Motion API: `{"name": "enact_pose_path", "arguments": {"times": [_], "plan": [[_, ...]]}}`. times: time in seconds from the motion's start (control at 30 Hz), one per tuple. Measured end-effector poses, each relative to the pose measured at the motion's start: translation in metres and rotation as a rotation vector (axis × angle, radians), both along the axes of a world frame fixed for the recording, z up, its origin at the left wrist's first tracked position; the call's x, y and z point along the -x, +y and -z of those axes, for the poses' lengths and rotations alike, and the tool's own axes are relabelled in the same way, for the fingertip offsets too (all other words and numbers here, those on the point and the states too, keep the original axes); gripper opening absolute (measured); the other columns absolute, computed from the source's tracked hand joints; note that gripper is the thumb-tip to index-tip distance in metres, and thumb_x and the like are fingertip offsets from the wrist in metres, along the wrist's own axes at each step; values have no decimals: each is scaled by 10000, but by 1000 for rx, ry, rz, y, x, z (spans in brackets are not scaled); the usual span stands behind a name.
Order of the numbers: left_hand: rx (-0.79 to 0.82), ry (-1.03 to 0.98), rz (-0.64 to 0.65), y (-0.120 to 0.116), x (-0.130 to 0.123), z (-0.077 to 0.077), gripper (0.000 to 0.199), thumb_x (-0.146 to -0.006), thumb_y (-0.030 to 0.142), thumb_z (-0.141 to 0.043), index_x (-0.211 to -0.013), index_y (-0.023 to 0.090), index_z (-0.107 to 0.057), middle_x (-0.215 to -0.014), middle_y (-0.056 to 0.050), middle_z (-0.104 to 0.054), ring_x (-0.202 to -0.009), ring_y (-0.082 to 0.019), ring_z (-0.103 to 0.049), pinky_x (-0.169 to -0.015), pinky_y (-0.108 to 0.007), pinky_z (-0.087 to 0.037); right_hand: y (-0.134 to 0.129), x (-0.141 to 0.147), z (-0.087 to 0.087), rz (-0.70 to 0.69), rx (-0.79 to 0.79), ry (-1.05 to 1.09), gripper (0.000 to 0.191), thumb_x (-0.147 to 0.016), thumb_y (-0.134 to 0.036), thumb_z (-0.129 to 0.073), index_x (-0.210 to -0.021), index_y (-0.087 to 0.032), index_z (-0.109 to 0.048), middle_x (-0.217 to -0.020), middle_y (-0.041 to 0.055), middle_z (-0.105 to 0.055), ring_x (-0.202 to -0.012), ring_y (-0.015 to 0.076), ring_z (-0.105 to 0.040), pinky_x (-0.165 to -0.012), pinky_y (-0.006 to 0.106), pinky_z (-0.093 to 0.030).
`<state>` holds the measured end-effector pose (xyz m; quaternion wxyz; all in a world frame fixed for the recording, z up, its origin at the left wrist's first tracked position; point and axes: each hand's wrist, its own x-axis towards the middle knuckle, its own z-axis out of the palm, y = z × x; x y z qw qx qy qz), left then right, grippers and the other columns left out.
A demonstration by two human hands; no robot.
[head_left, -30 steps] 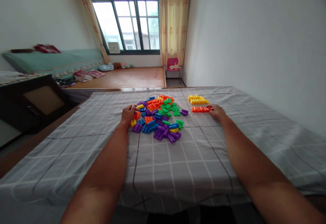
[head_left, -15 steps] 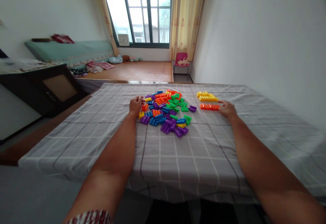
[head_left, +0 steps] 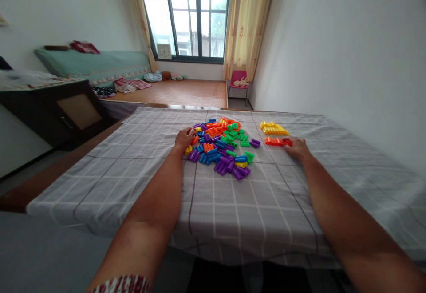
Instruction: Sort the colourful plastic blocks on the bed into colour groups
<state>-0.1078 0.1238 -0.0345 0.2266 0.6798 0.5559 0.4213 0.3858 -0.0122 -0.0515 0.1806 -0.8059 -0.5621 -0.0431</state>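
Observation:
A mixed pile of short plastic tube pieces lies mid-table, with purple pieces [head_left: 224, 164], blue pieces [head_left: 209, 156], green pieces [head_left: 234, 135] and orange pieces [head_left: 214, 128]. At its left edge is my left hand [head_left: 185, 138], fingers curled together beside a yellow piece [head_left: 198, 129] and an orange piece [head_left: 195, 140]; what it holds, if anything, is hidden. To the right, my right hand [head_left: 297, 148] pinches an orange tube piece [head_left: 286, 142] at the right end of an orange row [head_left: 273, 141]. Just behind that row lie yellow pieces [head_left: 273, 128] lined up together.
A grey checked cloth [head_left: 239, 208] covers the table. Beyond it are a low wooden platform [head_left: 193, 92], a pink chair [head_left: 238, 79] and a window. A dark cabinet [head_left: 63, 111] stands at the left; a white wall rises on the right.
The view has shifted slightly, moving the scene a little right. My right hand now covers the end of the orange row, where an orange piece shows at my fingertips. My left hand stays by the pile.

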Motion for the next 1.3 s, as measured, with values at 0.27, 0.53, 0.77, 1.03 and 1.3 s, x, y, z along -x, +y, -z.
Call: {"name": "enact_pose_path", "arguments": {"times": [0.27, 0.53, 0.77, 1.03, 1.3], "plan": [[16, -15, 3, -1, 1, -1, 292, -827, 337, -529, -921, 179, -756, -837, -57, -754, -806, -203, -664, -680, -258, -480, -18, -16, -29, 106, 176, 145, 317, -744, -315, -639, -1030, -202, -715, -1028, 87, -728, -954, 265, -657, -872, 383, -476], [17, -27, -5, -3, 0, -4, 295, -823, 352, -541, -926, 180, -758, -826, -56, -756, -822, -205, -672, -691, -254, -492, -22, 29, -48, -316, 250, 261, 469, -605, -604, -748, -792, -185, -654, -832, 53, -695, -755, 207, -624, -658, 296, -452], [35, 31, -14, -5, 0, -7, 340, -840, 358, -511, -989, 169, -751, -887, -55, -764, -837, -191, -676, -742, -256, -502, -15, 41, -42, -377, 110, 224, 422, -600, -552, -764, -801, -197, -657, -855, 37, -687, -761, 192, -622, -670, 286, -459], [27, 36, -17, -6, -1, -8, 351, -851, 364, -508, -996, 154, -749, -876, -57, -763, -825, -189, -674, -724, -251, -501, -12, 45, -35, -379, 11, 225, 252, -662, -418, -758, -793, -209, -706, -864, 35, -717, -743, 191, -642, -709, 309, -485], [30, 55, -24, -6, -1, -7, 355, -851, 353, -496, -1002, 159, -751, -885, -56, -762, -828, -188, -673, -730, -251, -499, -11, 23, -37, -174, -71, 246, 353, -740, -538, -668, -846, -204, -709, -865, 50, -726, -732, 198, -653, -683, 316, -493]]}}
